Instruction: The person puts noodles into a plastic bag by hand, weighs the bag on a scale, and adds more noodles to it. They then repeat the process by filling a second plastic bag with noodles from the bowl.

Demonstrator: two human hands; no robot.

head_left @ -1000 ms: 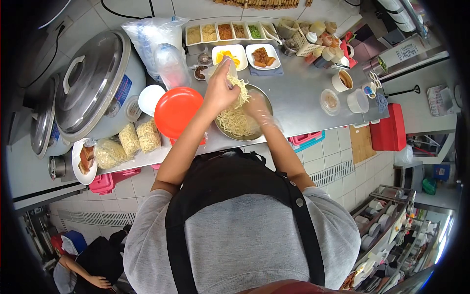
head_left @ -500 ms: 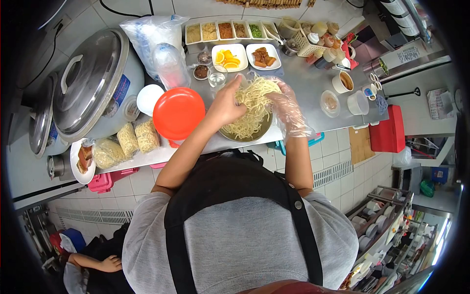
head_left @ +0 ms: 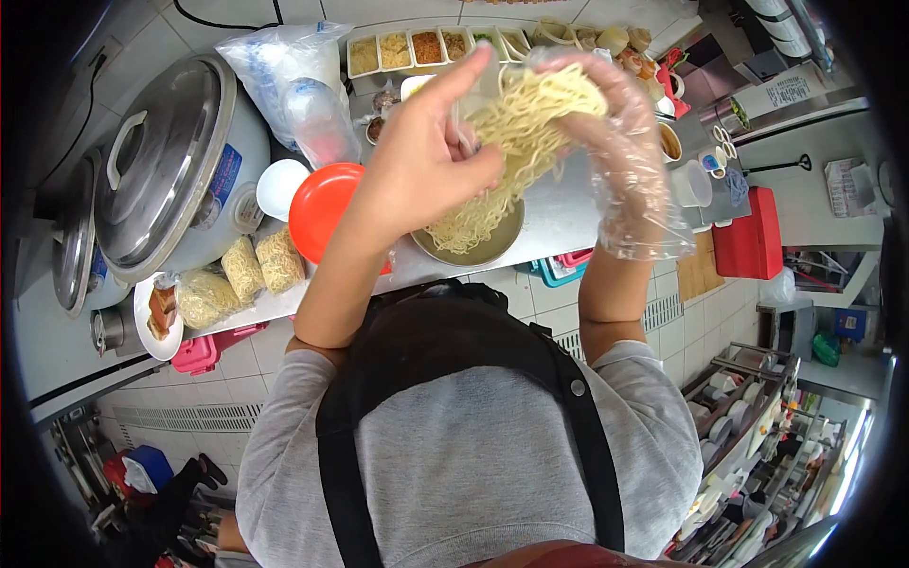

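Observation:
Pale noodles (head_left: 540, 123) hang in a long bundle above a metal bowl (head_left: 507, 241), their lower strands reaching down into it. My right hand (head_left: 620, 123), in a clear plastic glove, grips the top of the bundle. Beside the noodles on the left is my bare left hand (head_left: 426, 156), one finger stretched upward and the thumb pointing toward the strands. Its other fingers are partly hidden behind the hand. Left of the bowl, a red plate (head_left: 317, 213) lies partly behind my left forearm.
Topping containers (head_left: 426, 47) line the back of the steel counter. To the left stand large lidded pots (head_left: 161, 161), bagged noodles (head_left: 244, 270), a white bowl (head_left: 281, 189) and a plate of meat (head_left: 163, 310). A plastic tub (head_left: 691, 185) sits at right, near a red box (head_left: 750, 234).
Both hands have risen from the bowl toward the camera. The right hand has lifted the noodles up and to the right, stretching the bundle.

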